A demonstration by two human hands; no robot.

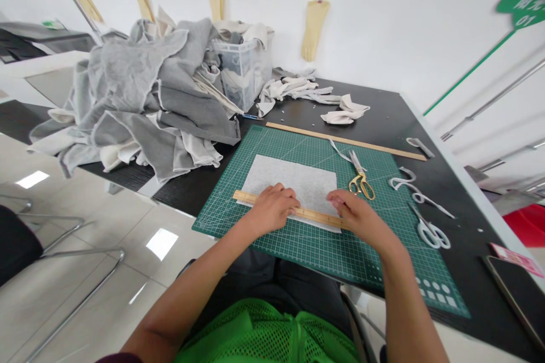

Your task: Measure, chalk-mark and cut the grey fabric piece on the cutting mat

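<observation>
A light grey cloth piece lies flat on the green cutting mat. Across its near edge runs a short wooden ruler. My left hand rests on the ruler, fingers bent and pressed down on it. My right hand is at the ruler's right end, over the cloth's right edge, with fingers curled together; whatever they may pinch is hidden. Gold-handled scissors lie just beyond my right hand, beside a thin cloth strip.
A long wooden ruler crosses the mat's far edge. White-handled scissors and a phone lie at right. Heaped grey cloth and a clear bin stand at left; cloth scraps lie behind.
</observation>
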